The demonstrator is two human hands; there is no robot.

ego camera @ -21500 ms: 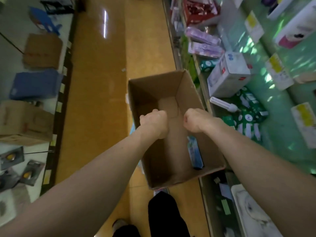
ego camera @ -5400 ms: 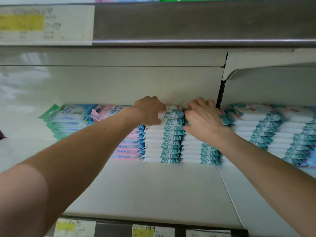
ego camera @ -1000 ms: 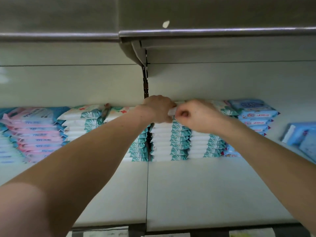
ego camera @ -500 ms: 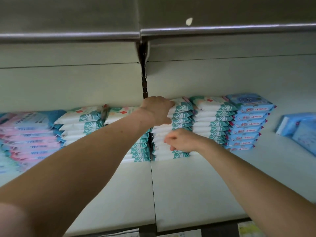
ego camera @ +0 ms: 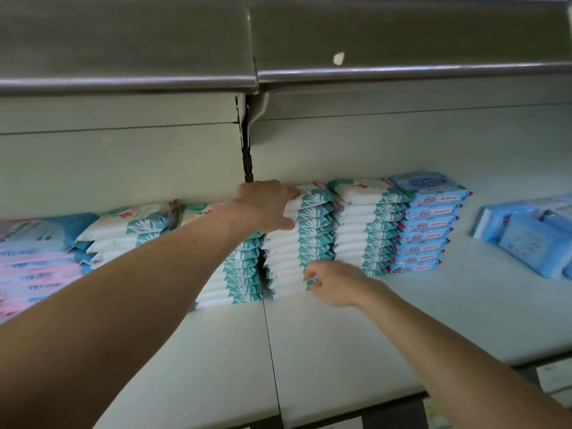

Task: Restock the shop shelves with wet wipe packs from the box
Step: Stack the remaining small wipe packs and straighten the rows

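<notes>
Your left hand (ego camera: 266, 205) sits on top of the middle stack (ego camera: 312, 239) of teal-and-white wet wipe packs. Its fingers (ego camera: 278, 188) are curled over the top pack and the thumb is pressed against the front a few packs down, so it is clasping the upper part of that stack. Your right hand (ego camera: 335, 283) is low on the same stack, with its fingers bent in against the teal end of one of the lowest packs. They seem to be pinching it, though the hand is slightly blurred.

The stack stands at the back of the shelf (ego camera: 340, 351), just right of the dark upright (ego camera: 246, 156) in the rear wall. Touching its right side is a second teal stack (ego camera: 368, 224), and a stack of blue packs (ego camera: 428, 224) comes next. Well apart on the far right lie loose pale blue packs (ego camera: 532, 239). To the left, partly behind your forearm, there are more teal stacks (ego camera: 130, 230), and pink packs (ego camera: 37, 274) lie at the edge of view. The grey lip of the upper shelf (ego camera: 402, 69) runs overhead.
</notes>
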